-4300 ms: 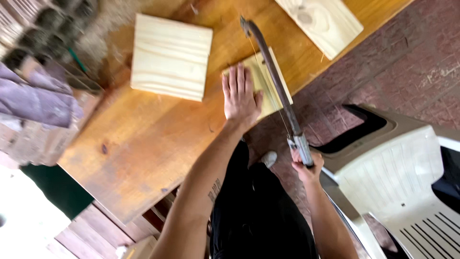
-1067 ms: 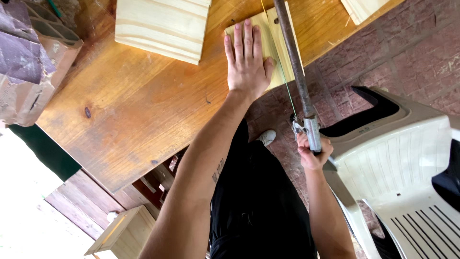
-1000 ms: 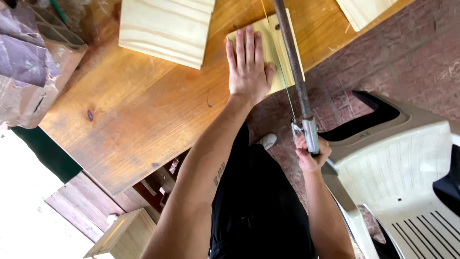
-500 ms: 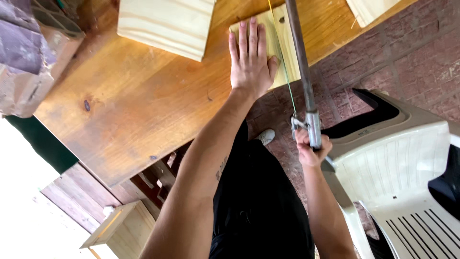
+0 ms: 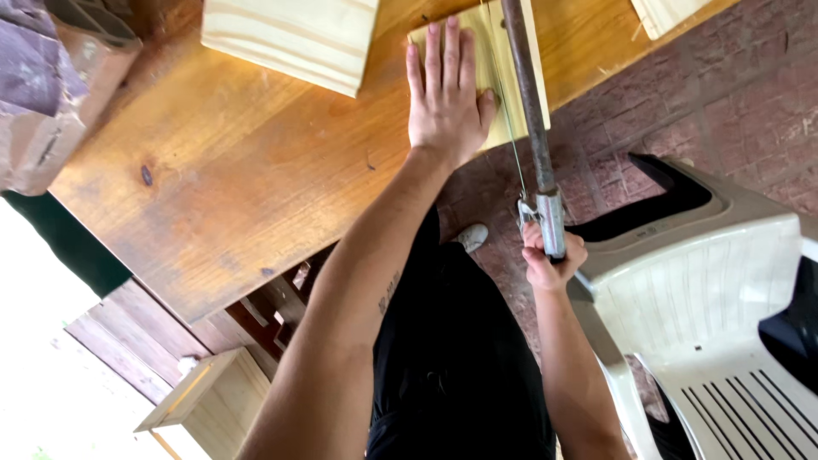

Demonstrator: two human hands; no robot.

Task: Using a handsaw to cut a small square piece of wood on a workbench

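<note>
My left hand (image 5: 447, 94) lies flat, fingers spread, on a small pale wood board (image 5: 503, 60) that rests at the edge of the brown wooden table (image 5: 256, 170). My right hand (image 5: 550, 260) is closed around the handle of a hacksaw (image 5: 532, 128), below the table edge. The saw's metal frame runs up over the board just right of my left thumb, and its thin blade meets the board's edge.
A larger pale wood panel (image 5: 294, 38) lies on the table to the left of the board. Another pale piece (image 5: 669, 13) sits at the top right. A white plastic chair (image 5: 716, 315) stands at the right on brick paving. A small wooden box (image 5: 209, 400) is below.
The view has shifted closer and the table now fills more of the frame. The saw has slid along its line on the board while my left hand stays pressed on it.
</note>
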